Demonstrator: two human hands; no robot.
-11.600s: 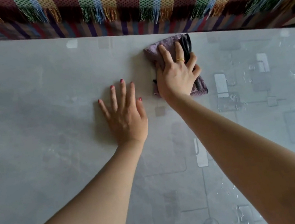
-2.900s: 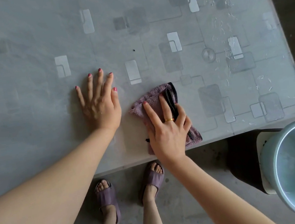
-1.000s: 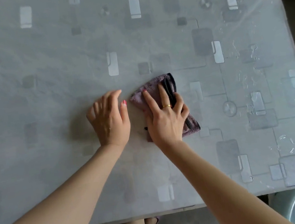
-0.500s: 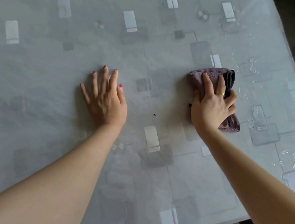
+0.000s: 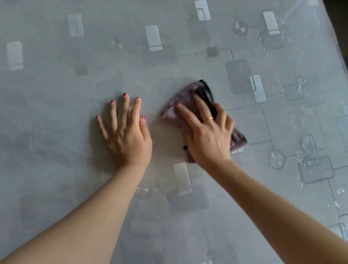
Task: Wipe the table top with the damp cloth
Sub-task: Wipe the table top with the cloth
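Head view: since half a second ago the purple cloth (image 5: 189, 105) has travelled leftward, now near the left hand (image 5: 125, 136). Right hand (image 5: 208, 136) presses it flat, fingers extended. Left hand rests palm-down, fingers spread, on the grey patterned table top (image 5: 52, 99). Water streaks (image 5: 298, 101) at right.

Both forearms are bare, with no sleeves showing. The left hand (image 5: 125, 136) has pink-red polish on all five nails. The right hand (image 5: 208, 136) wears a plain gold ring (image 5: 208, 119) on one of its fingers (image 5: 201, 107), and one nail on that hand shows the same polish.
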